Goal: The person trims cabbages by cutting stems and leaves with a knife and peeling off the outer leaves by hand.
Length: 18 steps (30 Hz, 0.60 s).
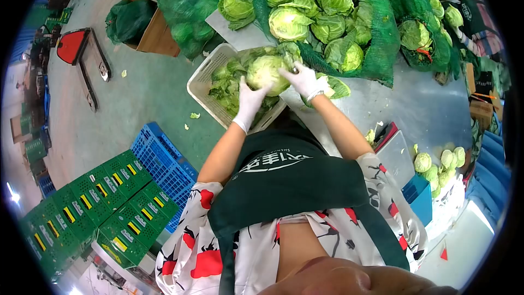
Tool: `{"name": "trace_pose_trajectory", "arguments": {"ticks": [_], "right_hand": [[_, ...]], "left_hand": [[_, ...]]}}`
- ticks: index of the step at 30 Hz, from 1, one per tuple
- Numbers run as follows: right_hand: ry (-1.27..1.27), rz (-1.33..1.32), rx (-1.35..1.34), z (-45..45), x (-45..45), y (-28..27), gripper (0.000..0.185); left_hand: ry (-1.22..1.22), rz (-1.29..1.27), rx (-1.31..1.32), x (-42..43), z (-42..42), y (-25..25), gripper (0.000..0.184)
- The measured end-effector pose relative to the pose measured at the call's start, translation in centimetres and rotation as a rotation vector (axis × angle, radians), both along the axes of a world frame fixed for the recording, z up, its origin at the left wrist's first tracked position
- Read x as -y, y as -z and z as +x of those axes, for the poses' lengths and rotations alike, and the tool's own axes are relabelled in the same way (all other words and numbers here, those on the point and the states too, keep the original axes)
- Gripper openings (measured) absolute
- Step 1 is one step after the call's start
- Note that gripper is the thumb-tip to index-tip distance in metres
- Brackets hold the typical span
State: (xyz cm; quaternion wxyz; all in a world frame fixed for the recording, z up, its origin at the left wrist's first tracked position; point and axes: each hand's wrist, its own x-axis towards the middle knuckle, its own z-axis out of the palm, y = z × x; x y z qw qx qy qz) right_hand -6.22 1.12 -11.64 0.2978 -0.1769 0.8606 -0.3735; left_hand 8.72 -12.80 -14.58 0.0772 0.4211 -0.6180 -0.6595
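Observation:
A pale green cabbage [266, 72] is held between my two gloved hands, above a light-coloured plastic basket [197, 90]. My left hand [251, 99], in a white glove, curls around the cabbage's lower left side. From the right, my right hand [303, 81], also gloved, has its fingers bent against the cabbage, close to a loose outer leaf [289, 52]. Trimmed green leaves [225, 83] fill much of the basket. Another cut cabbage piece or leaf [338, 88] lies on the metal table just beyond my right wrist.
Green net sacks of cabbages [333, 11] rest on the metal table [404, 104]. Trimmed cabbages [447, 161] sit at the right. On the left are a blue crate [158, 155], stacked green crates [82, 202] and a red pallet jack [73, 46]. A person [483, 22] stands at the far right.

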Motion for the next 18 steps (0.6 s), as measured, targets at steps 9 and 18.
{"name": "trace_pose_trajectory", "arguments": {"ticks": [9,18], "right_hand": [[0.21,-0.144,-0.289,-1.8,-1.1,5.9,0.029],[-0.079,0.146,-0.364,-0.9,-2.8,-2.1,0.061]], "left_hand": [[0.069,-0.06,0.02,0.3,-2.0,-0.1,0.113],[0.166,-0.205,0.059,0.6,-2.7,0.5,0.133]]}}
